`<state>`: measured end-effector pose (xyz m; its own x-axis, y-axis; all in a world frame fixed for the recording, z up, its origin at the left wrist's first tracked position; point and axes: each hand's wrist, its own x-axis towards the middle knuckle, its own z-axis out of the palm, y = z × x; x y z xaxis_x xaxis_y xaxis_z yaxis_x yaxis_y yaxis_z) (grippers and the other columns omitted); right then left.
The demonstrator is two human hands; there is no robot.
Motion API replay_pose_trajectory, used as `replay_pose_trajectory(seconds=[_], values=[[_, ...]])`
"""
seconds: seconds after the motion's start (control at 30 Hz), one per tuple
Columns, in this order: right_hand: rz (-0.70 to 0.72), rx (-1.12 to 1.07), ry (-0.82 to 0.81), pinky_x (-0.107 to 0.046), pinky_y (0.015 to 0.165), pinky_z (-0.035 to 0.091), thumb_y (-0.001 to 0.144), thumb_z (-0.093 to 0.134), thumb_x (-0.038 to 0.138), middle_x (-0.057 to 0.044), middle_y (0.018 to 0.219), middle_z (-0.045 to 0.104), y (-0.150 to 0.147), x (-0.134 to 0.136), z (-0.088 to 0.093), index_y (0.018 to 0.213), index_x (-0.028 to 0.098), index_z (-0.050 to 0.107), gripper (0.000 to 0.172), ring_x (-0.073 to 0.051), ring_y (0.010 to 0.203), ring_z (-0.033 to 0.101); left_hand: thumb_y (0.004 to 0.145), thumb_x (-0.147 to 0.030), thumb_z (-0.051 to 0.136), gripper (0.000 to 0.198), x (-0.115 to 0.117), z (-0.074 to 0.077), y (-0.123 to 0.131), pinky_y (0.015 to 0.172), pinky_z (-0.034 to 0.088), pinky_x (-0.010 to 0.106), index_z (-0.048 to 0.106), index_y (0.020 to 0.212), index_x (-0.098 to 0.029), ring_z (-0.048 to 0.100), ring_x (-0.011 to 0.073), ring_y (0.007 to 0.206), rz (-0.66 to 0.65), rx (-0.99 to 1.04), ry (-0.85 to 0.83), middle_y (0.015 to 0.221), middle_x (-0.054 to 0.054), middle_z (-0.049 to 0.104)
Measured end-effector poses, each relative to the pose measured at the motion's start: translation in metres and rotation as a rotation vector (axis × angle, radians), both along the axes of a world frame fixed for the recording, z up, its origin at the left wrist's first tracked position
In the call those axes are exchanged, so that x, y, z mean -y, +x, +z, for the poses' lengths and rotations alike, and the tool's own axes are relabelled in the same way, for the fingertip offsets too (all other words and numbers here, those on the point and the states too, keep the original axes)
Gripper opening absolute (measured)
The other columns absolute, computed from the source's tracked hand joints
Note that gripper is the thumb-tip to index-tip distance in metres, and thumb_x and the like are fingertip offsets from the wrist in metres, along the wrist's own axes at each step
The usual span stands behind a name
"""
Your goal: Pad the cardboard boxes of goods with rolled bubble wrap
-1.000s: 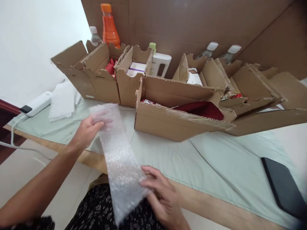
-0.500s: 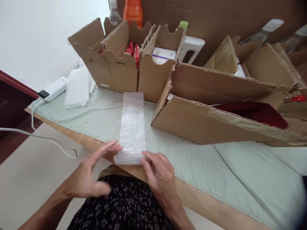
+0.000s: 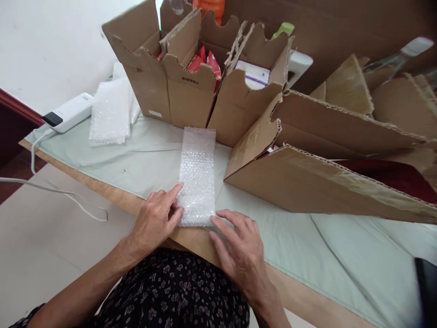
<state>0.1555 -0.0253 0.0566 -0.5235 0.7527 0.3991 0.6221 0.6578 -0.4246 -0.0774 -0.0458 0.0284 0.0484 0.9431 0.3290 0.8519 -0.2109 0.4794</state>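
Observation:
A narrow strip of bubble wrap [image 3: 198, 159] lies lengthwise on the pale green cloth [image 3: 153, 159], its near end at the table's wooden edge. That near end looks doubled over, with a faint line across the strip. My left hand [image 3: 159, 214] rests at the strip's left side, index finger stretched onto its edge and thumb touching lower down. At the near right corner, my right hand [image 3: 241, 246] has its index fingertip against the wrap. Its fingers are spread and the thumb is apart, below the corner.
Cardboard boxes [image 3: 191, 98] stand behind the strip, holding red packets [image 3: 205, 64] and white boxes [image 3: 252, 75]. A long open carton [image 3: 307, 187] sits to the right with something dark red inside. At left are stacked bubble wrap pieces [image 3: 111, 111] and a white device [image 3: 73, 111] with a cable.
My left hand has come in from the left onto the strip. The strip's near end, raised and curled before, now lies flat. My right hand stays at the near right corner.

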Motion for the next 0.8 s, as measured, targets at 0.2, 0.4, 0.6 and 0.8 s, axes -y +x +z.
replay_pose_trajectory(seconds=[0.2,0.4,0.6,0.8], values=[[0.215,0.234,-0.045,-0.044,0.093,0.042,0.1,0.054,0.013,-0.009,0.129,0.072,-0.011,-0.015,-0.006,0.118,0.021,0.066,0.023,-0.028,0.122,0.059,0.098,-0.019,0.057,0.044,0.005,0.01,0.002,0.083,0.053,0.041,0.049,0.142,-0.016,0.063,0.024,0.086,0.036,-0.047,0.034,0.094,0.007,0.067],[0.277,0.16,-0.085,-0.041,0.089,0.042,0.102,0.05,0.011,-0.007,0.114,0.076,-0.01,-0.025,0.001,0.112,0.02,0.069,0.023,-0.024,0.109,0.065,0.093,-0.016,0.066,0.043,0.027,0.024,0.001,0.107,0.044,0.051,0.055,0.134,-0.019,0.057,0.0317,0.123,-0.213,-0.011,0.061,0.128,0.014,0.066],[0.205,0.05,-0.262,-0.037,0.085,0.048,0.104,0.052,0.019,-0.003,0.102,0.079,-0.014,-0.033,0.003,0.117,0.021,0.071,0.023,-0.02,0.091,0.069,0.096,-0.006,0.057,0.03,0.025,0.019,0.005,0.079,0.05,0.035,0.062,0.123,-0.017,0.062,0.0192,0.082,-0.134,0.135,0.047,0.087,0.004,0.071],[0.058,-0.011,0.068,-0.036,0.079,0.047,0.102,0.056,0.019,-0.009,0.106,0.075,-0.01,-0.028,0.003,0.111,0.02,0.07,0.017,-0.022,0.093,0.066,0.098,-0.016,0.058,0.022,0.012,0.012,0.006,0.073,0.049,0.037,0.066,0.118,-0.013,0.06,0.0196,0.072,-0.004,0.054,0.028,0.078,0.002,0.067]])
